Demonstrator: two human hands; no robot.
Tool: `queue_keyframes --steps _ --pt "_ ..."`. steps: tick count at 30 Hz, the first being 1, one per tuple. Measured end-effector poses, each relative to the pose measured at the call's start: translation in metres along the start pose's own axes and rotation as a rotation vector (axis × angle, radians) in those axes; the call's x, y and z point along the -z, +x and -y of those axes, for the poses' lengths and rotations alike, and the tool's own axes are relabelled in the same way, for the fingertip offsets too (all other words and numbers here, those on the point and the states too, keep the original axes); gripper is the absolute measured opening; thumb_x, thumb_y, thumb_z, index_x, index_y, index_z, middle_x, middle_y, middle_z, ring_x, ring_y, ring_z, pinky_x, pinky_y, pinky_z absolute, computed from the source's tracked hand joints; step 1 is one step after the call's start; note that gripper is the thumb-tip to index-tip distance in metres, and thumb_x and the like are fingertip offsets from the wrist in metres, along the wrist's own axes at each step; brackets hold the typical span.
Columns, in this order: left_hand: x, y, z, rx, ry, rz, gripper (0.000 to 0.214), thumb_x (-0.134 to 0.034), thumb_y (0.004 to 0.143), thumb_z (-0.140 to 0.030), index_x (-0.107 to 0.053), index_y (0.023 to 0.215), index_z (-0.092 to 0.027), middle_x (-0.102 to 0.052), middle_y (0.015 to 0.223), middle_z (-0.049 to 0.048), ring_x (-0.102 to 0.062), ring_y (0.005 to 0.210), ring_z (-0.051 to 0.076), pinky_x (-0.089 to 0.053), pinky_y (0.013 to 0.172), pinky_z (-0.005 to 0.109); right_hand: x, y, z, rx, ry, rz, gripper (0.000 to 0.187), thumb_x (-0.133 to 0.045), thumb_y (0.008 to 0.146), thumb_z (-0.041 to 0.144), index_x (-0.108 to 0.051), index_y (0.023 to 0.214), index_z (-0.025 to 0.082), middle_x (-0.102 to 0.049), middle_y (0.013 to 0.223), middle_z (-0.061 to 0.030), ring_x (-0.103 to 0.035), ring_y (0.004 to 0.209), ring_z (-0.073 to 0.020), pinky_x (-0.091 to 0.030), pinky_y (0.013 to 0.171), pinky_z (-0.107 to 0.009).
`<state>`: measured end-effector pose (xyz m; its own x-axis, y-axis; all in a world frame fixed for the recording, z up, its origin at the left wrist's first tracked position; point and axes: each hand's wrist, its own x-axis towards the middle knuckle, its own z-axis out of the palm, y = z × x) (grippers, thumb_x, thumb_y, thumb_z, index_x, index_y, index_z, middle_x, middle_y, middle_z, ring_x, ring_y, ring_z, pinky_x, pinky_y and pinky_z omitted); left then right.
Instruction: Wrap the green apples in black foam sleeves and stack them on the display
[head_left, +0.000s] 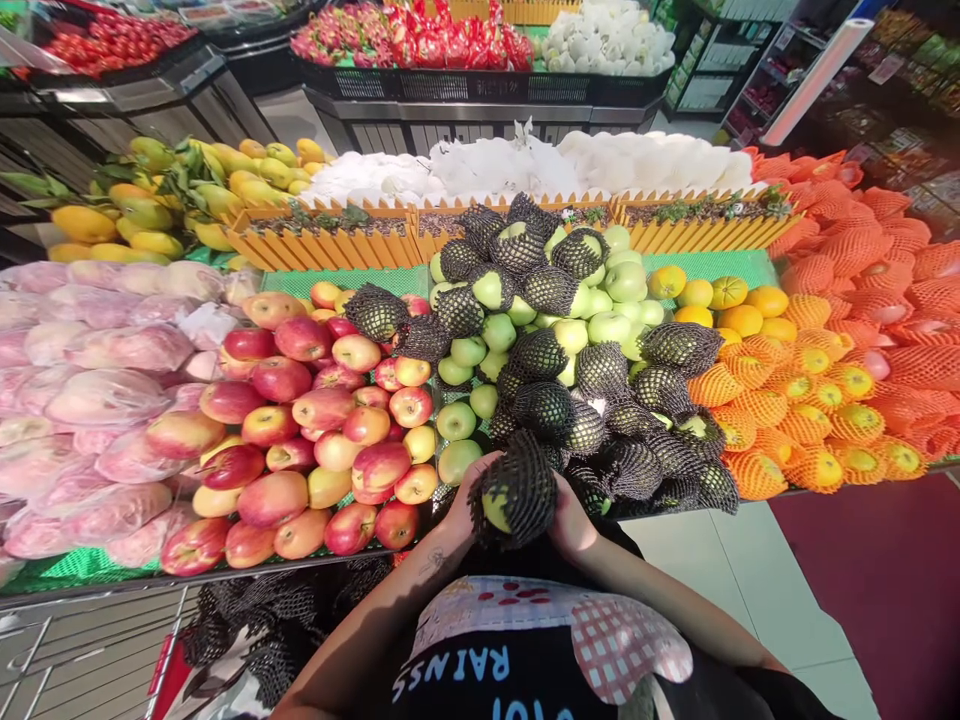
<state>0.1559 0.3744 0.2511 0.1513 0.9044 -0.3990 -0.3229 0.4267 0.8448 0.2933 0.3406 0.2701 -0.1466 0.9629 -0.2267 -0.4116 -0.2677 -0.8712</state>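
Both hands hold one green apple [499, 505] close to my chest, at the front edge of the fruit display. A black foam net sleeve [521, 485] covers most of that apple. My left hand [459, 515] grips the left side, fingers curled round the net. My right hand [571, 522] grips the right side. Just beyond lies a heap of green apples [570, 335], some bare and several in black nets [547, 405].
Red and yellow apples [322, 430] are piled to the left, with bagged pink fruit [90, 400] beyond. Oranges in orange nets [810, 410] lie to the right. More black nets [255, 625] fill a cart at lower left. Mangoes [180, 190] and white-wrapped fruit [525, 165] sit behind a yellow fence.
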Motion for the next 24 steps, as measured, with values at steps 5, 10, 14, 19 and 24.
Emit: queue_keyframes --steps 5,10,14,19,24 --pt "0.007 -0.013 -0.016 -0.241 0.229 0.063 0.037 -0.073 0.076 -0.03 -0.067 0.112 -0.024 -0.071 0.107 0.0069 -0.066 0.096 0.025 -0.054 0.087 0.041 0.003 -0.002 0.005 -0.02 -0.061 -0.087 0.084 -0.054 0.063 0.095 -0.077 0.102 0.024 -0.076 0.114 -0.0122 -0.058 0.126 -0.0365 -0.042 0.112 -0.051" --pt "0.018 -0.025 -0.038 -0.613 0.582 0.403 0.097 -0.071 0.065 -0.01 -0.033 0.153 -0.026 -0.037 0.159 0.0141 -0.034 0.146 0.037 -0.034 0.117 0.053 -0.001 -0.002 0.0 -0.168 0.149 -0.164 0.082 -0.046 0.073 0.092 -0.072 0.113 0.024 -0.075 0.119 -0.0119 -0.054 0.134 -0.0323 -0.042 0.114 -0.053" --pt "0.02 -0.03 -0.041 -0.568 0.524 0.514 0.107 -0.075 0.063 -0.006 -0.028 0.155 -0.031 -0.036 0.161 0.0132 -0.035 0.147 0.037 -0.026 0.122 0.057 -0.003 -0.001 0.002 -0.171 0.095 -0.146 0.065 -0.055 0.079 0.082 -0.076 0.104 0.026 -0.077 0.112 -0.0078 -0.055 0.131 -0.0295 -0.039 0.117 -0.05" --pt "0.02 -0.025 -0.044 -0.525 0.533 0.524 0.114 -0.094 0.055 -0.016 -0.036 0.152 -0.035 -0.044 0.155 0.014 -0.042 0.143 0.036 -0.033 0.12 0.054 0.0 -0.001 0.003 -0.175 0.031 -0.103 0.052 -0.058 0.084 0.074 -0.078 0.092 0.027 -0.078 0.095 -0.0064 -0.066 0.104 -0.0295 -0.045 0.107 -0.049" --pt "0.02 -0.018 -0.038 -0.569 0.368 0.433 0.096 -0.094 0.044 -0.008 -0.054 0.129 -0.03 -0.063 0.133 0.0131 -0.059 0.125 0.035 -0.045 0.109 0.05 0.001 -0.003 0.003 -0.173 0.016 -0.035 0.052 -0.061 0.083 0.072 -0.074 0.077 0.023 -0.074 0.079 -0.004 -0.066 0.083 -0.0251 -0.052 0.089 -0.042"
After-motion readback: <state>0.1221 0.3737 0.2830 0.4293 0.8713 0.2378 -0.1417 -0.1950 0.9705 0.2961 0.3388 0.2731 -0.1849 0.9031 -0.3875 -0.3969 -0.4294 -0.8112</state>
